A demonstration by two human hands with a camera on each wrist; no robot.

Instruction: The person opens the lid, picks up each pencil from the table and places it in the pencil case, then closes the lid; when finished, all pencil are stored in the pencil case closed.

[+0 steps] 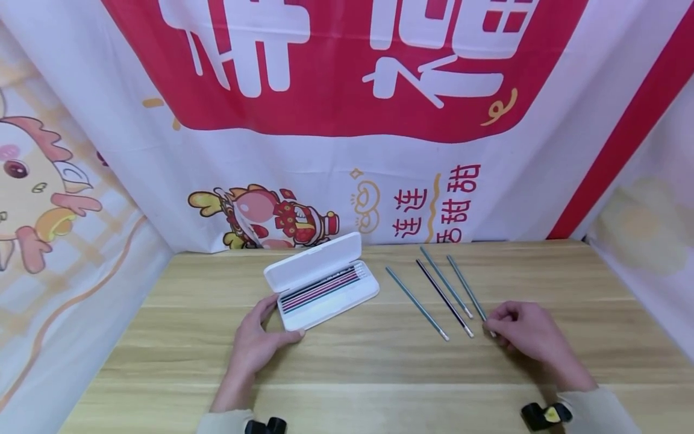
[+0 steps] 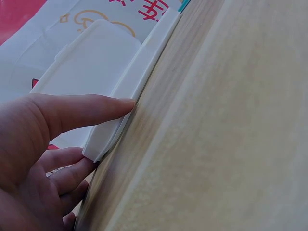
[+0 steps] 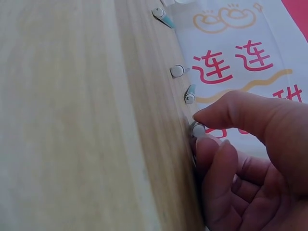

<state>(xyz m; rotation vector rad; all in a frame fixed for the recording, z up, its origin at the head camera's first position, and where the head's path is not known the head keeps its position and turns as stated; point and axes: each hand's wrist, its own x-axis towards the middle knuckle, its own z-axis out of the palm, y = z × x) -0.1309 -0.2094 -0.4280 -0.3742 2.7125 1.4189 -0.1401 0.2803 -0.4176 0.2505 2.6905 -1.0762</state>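
A white pencil case [image 1: 338, 298] lies with its lid raised, and several pencils [image 1: 320, 289] sit in a row inside it. My left hand [image 1: 260, 340] grips the case's left end, thumb along the near edge and fingers around the back corner. On the table to the right, the thumb and fingertips of my right hand [image 1: 523, 328] pinch the white-tipped near end of a teal pencil [image 1: 466, 286]. Its round white end [image 3: 198, 130] shows between thumb and finger in the right wrist view. Left of it lie two more teal pencils [image 1: 416, 302] [image 1: 446, 282] and a dark pencil [image 1: 444, 297].
The wood-grain table [image 1: 347, 386] ends at the back against a white and red printed cloth [image 1: 347, 157]. More printed cloth [image 1: 70, 253] hangs along the left side. The case's lid [image 1: 314, 262] stands close to the back cloth.
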